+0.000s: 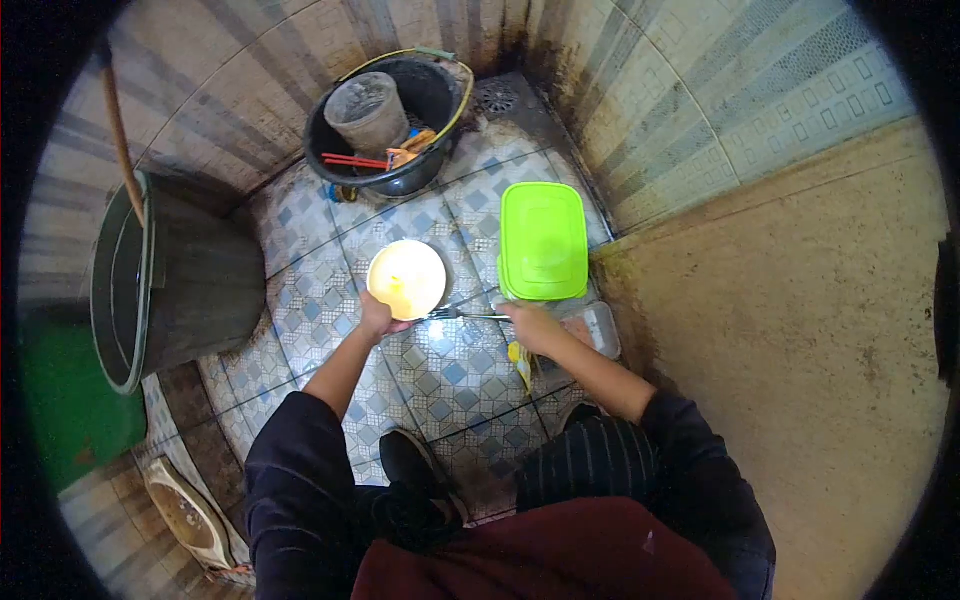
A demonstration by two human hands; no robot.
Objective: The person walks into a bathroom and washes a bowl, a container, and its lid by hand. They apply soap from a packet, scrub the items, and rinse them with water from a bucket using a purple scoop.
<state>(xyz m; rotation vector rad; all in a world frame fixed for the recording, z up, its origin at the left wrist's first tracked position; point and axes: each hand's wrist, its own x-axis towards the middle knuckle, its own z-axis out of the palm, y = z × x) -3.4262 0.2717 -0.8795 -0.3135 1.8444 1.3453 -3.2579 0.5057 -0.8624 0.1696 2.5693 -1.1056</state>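
A pale round bowl (pixel 424 262) with something yellow inside is held at its lower rim by my left hand (pixel 377 316), fingers closed on it. My right hand (pixel 530 327) is wrapped round the handle of a metal fork (pixel 470 315). The fork's tines point left, close to the bowl's lower right edge. Just above my right hand lies a bright green rectangular lid (pixel 543 242), on what seems to be a box. Beneath my right wrist, partly hidden, is a clear plastic container (pixel 600 328). A yellow packet (pixel 519 362) lies on the tiles beside it.
A black bucket (pixel 390 184) holding a grey pail, red sticks and an orange item stands at the back. A large dark bin (pixel 200 275) with a pole is at left, near a green surface (pixel 75 400). Walls close in behind and right; a drain (pixel 496 98) sits in the corner.
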